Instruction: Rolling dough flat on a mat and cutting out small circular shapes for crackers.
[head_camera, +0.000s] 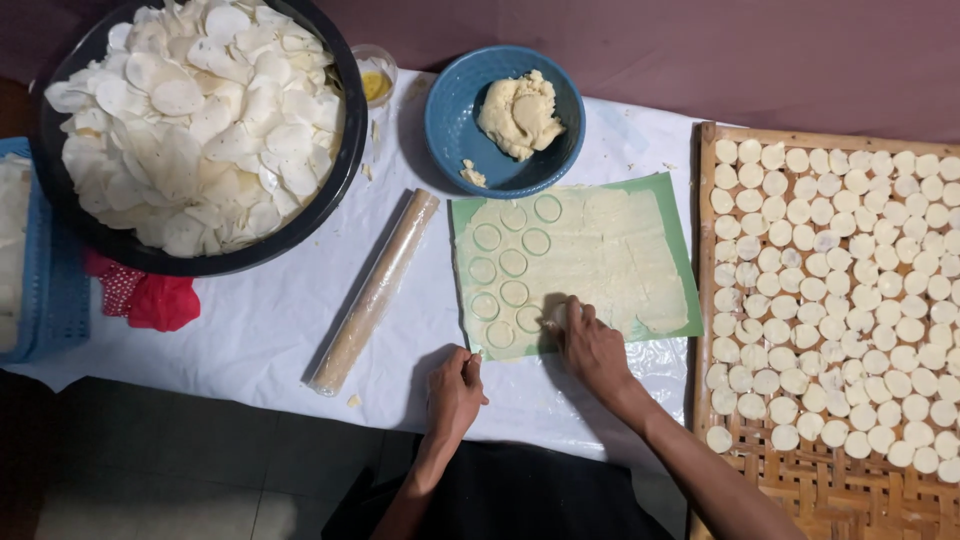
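Right hand (590, 345): pressing down on the dough sheet (600, 260) at centre frame, fingers bunched together over something I cannot make out.
Left hand (455, 390): resting lower centre, fingers curling shut, contents unclear.
Dough sheet: lying on a green mat (685, 250), showing cut circles.
Rolling pin (372, 292): lying left of the mat.
Blue bowl (450, 120): sitting above, holding dough.
Woven tray (790, 490): filling the right edge with rounds.

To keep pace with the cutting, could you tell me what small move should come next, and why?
Probably lift the right hand and press the next circle just right of the cut rings: most of the dough sheet there is uncut.
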